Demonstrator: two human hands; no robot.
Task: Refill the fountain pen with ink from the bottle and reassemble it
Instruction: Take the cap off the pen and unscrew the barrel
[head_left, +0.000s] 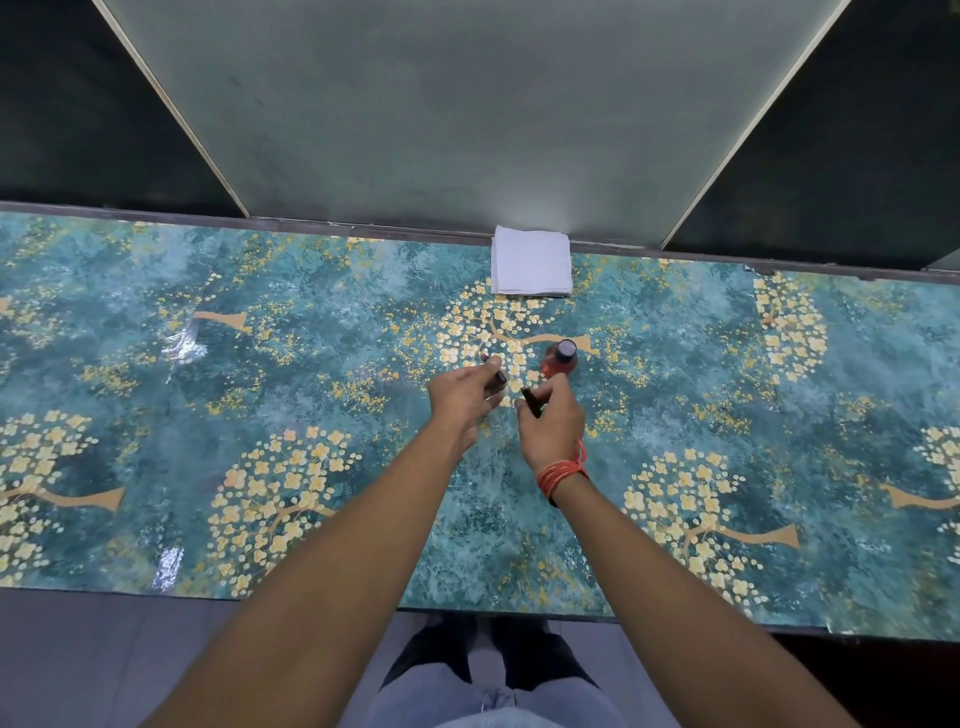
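My left hand (460, 397) pinches one dark part of the fountain pen (496, 370), whose reddish tip points up and left. Another dark pen part (531, 401) is gripped in my right hand (553, 428), a short gap away from the first. Which part is the barrel and which the nib section I cannot tell. A small ink bottle (561, 359) with red ink and a dark top stands upright on the table just beyond my right hand. Both hands hover above the table (260, 364).
A folded white tissue stack (531, 261) lies at the table's far edge, beyond the bottle. The table carries a glossy teal cover with gold flower trees. A pale panel (467, 114) rises behind it. My legs show below the near edge.
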